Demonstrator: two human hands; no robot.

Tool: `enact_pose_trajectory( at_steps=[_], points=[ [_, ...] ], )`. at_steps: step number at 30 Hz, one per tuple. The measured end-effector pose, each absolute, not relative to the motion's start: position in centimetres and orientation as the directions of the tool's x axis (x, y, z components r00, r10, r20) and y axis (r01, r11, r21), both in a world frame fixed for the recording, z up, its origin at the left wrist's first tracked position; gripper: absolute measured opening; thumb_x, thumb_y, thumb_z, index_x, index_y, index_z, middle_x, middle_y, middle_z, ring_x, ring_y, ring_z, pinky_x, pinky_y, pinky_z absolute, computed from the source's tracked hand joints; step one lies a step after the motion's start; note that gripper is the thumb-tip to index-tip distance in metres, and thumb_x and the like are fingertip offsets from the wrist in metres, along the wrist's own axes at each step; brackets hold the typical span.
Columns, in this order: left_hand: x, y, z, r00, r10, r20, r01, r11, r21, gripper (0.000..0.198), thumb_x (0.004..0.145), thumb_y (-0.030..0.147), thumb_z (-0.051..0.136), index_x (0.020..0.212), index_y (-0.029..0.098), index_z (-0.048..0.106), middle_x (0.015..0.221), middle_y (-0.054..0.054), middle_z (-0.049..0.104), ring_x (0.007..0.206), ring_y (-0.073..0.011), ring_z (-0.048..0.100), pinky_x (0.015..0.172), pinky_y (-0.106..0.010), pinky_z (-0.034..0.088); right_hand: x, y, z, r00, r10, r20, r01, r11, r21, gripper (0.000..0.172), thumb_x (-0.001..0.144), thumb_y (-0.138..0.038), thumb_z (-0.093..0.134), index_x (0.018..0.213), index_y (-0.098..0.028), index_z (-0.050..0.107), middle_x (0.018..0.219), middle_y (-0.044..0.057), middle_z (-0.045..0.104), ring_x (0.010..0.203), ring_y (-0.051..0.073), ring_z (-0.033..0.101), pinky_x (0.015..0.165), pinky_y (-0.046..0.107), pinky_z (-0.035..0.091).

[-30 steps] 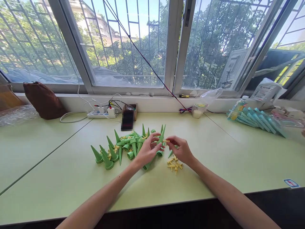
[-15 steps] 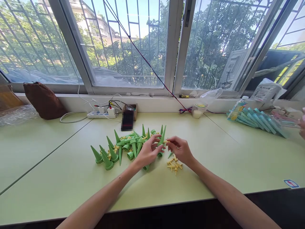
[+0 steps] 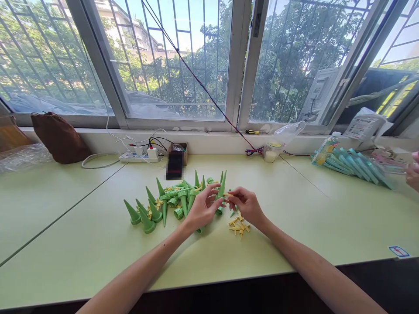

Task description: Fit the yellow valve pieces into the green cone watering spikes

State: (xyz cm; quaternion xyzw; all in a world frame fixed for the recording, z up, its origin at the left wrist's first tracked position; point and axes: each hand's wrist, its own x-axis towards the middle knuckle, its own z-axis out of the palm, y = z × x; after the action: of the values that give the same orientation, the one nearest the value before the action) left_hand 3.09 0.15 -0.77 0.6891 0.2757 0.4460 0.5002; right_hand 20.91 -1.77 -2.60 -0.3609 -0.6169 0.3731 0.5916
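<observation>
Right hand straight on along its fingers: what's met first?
Likely the green cone in the left hand, the yellow piece in the right hand leading; depth is unclear in this view.

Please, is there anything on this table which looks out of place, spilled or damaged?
Nothing looks clearly spilled or damaged. The one odd spot is the dark rectangular object near the small box: its image is pixelated. Some green cones stand upright; others lie jumbled.
</observation>
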Motion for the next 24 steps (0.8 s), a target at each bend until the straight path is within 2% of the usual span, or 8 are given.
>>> enact_pose_trajectory(
  at_steps=[8, 14, 24],
  points=[
    [3.16, -0.23, -0.36, 0.442, 0.832, 0.336, -0.032, -0.360, 0.932, 0.050, 0.085, 0.039, 0.068, 0.127, 0.018, 0.050, 0.093, -0.005, 0.063, 0.080, -0.0184, 0.070, 0.085, -0.039, 0.058, 20.64, -1.82, -2.27, -0.029, 0.892, 0.450, 0.000, 0.451, -0.893, 0.033, 0.082, -0.051, 0.068, 0.079, -0.020, 0.057, 0.053, -0.004, 0.059, 0.044, 0.011, 0.053, 0.044, 0.027, 0.048],
    [3.13, -0.22, -0.52, 0.438, 0.829, 0.348, -0.003, -0.385, 0.923, 0.050, 0.085, 0.038, 0.067, 0.128, 0.019, 0.050, 0.097, -0.006, 0.063, 0.080, -0.0183, 0.070, 0.085, -0.039, 0.058, 20.52, -1.89, -2.41, -0.031, 0.903, 0.428, -0.025, 0.427, -0.904, 0.035, 0.082, -0.052, 0.067, 0.080, -0.020, 0.056, 0.057, -0.002, 0.061, 0.043, 0.011, 0.053, 0.043, 0.026, 0.047],
    [3.15, -0.30, -0.48, 0.443, 0.807, 0.391, 0.008, -0.440, 0.898, 0.045, 0.087, 0.037, 0.064, 0.126, 0.019, 0.051, 0.086, -0.003, 0.062, 0.081, -0.0175, 0.066, 0.081, -0.036, 0.059, 20.38, -1.85, -2.80, -0.027, 0.909, 0.416, -0.061, 0.414, -0.908, 0.035, 0.085, -0.052, 0.066, 0.079, -0.020, 0.053, 0.057, -0.003, 0.061, 0.042, 0.010, 0.052, 0.042, 0.024, 0.044]
  ],
)
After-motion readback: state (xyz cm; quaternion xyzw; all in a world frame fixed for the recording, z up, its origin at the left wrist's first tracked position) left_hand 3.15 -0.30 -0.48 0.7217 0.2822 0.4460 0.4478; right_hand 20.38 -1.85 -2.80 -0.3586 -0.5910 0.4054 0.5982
